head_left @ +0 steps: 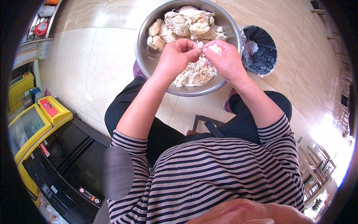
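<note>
A wide steel basin (141, 56) stands in front of my knees. Its far half holds a heap of large pale pieces of cooked chicken meat (186, 24); fine shreds of the same meat (195, 74) lie in a loose pile at the near side. Over the middle of the basin my left hand (179, 54) pinches a small tuft of shredded chicken. Fingertip to fingertip with it, my right hand (223, 58) grips the same tuft, and more shreds (215, 48) show in its curled fingers. Both hands hide part of the basin's middle.
A bin lined with a black bag (261, 56) stands right of the basin, with some light scraps inside. To my left is a black and yellow chest cabinet (67, 149) with a glass top. Shelves with a red round item (41, 28) stand at the far left.
</note>
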{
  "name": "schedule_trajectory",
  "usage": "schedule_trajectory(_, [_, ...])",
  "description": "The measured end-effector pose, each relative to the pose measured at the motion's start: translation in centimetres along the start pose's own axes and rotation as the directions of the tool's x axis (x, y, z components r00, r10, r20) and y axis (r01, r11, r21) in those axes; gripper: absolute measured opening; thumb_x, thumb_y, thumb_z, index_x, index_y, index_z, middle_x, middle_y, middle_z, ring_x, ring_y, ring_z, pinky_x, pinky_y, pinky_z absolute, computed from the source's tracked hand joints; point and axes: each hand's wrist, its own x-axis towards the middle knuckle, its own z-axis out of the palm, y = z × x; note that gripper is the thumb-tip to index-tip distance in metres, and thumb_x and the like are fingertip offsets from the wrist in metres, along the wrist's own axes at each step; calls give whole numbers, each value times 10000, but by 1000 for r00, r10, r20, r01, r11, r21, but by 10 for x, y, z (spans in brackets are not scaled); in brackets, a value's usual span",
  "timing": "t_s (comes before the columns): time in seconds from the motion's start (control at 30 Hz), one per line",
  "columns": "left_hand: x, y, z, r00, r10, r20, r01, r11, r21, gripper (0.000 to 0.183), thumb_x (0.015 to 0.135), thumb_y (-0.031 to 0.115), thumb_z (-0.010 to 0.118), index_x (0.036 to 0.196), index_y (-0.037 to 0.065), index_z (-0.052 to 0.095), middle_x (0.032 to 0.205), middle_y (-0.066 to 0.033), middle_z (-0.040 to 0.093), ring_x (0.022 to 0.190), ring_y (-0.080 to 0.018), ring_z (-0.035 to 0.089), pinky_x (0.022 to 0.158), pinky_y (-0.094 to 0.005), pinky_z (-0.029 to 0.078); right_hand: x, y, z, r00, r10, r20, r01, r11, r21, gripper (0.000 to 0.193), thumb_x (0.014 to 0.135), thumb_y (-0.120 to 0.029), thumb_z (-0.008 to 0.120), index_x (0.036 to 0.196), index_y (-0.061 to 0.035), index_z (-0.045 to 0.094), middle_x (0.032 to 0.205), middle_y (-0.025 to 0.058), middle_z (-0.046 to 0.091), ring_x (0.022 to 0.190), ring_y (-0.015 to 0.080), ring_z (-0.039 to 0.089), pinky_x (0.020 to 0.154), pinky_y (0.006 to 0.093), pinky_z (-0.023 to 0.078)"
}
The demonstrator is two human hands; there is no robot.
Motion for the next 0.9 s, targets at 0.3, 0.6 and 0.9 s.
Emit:
schedule_trajectory(0.3, [-1, 1, 0, 1000, -8, -4, 8, 1000, 13, 133, 840, 115, 646, 897, 7, 595, 766, -29, 624, 703, -107, 597, 687, -239, 498, 0, 1, 0, 1000, -15, 1, 15, 1000, 12, 220, 824, -188, 578, 902, 15, 614, 692, 97, 639, 614, 139, 627, 590, 270, 496])
schedule_trajectory(0.6, [0, 0, 0, 1000, -10, 0, 10, 1000, 12, 140, 841, 110, 643, 913, 2, 592, 769, -32, 622, 701, -106, 591, 688, -242, 494, 1, 3, 1, 1000, 5, -4, -5, 1000, 23, 225, 820, -191, 576, 901, 16, 615, 680, 96, 638, 606, 143, 622, 591, 277, 494])
schedule_trajectory(0.9, [1, -1, 1, 1000, -17, -5, 17, 1000, 13, 129, 839, 104, 642, 903, 4, 592, 760, -32, 624, 696, -104, 591, 682, -238, 494, 0, 1, 1, 1000, 1, -14, -1, 1000, -5, 224, 813, -196, 582, 893, 10, 621, 658, 89, 635, 599, 143, 619, 588, 277, 492])
